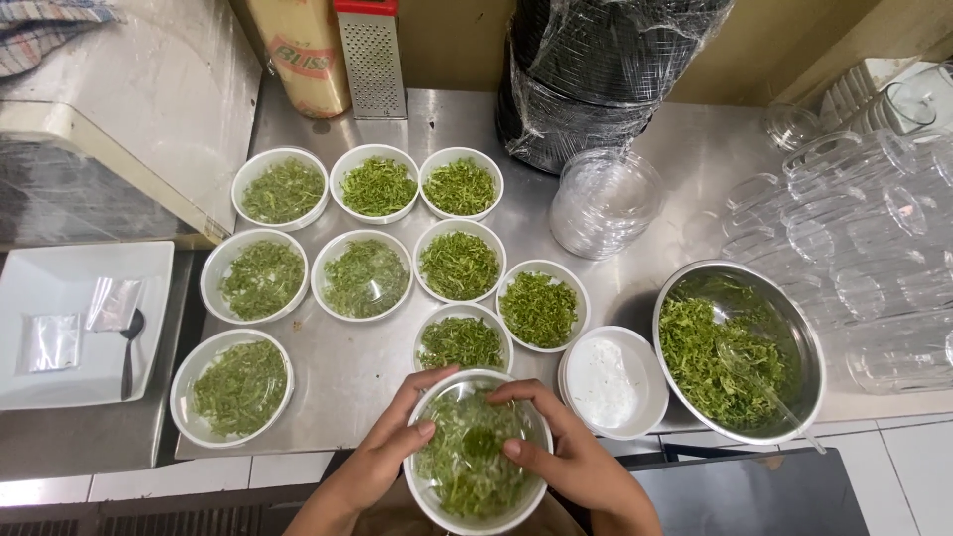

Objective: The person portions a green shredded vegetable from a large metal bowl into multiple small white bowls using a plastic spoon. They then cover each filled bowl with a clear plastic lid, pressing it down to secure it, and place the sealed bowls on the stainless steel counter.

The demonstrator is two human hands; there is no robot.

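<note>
A person holds a white bowl of chopped green herbs (476, 457) at the near edge of the steel table (357, 377), just in front of the body and partly overhanging the edge. The left hand (382, 452) cups the bowl's left rim with its thumb laid over a clear plastic lid (467, 412) that sits on top, and the right hand (566, 452) cups the right rim with fingers spread and the thumb pressing the same lid near its middle; both hands are curled about the bowl, neither closed into a fist. The bowl is round, so it has no long axis, and it lies between the two hands, equally near each. Beyond it on the table stand nine more white bowls of the same herbs: three in the far row (377, 186), three in the next (362, 275), two closer (462, 339), and one apart at the left (238, 387); several seem to carry clear lids, though glare makes that hard to confirm for each. Just right of the held bowl lies a small stack of empty white bowls (611, 382), and farther right one steel mixing bowl (740, 347) holds loose herbs and a clear spoon. A stack of clear lids (606, 203) stands behind, with rows of clear cups (854, 228) at the far right, and a grater (372, 60) leans on the wall.
</note>
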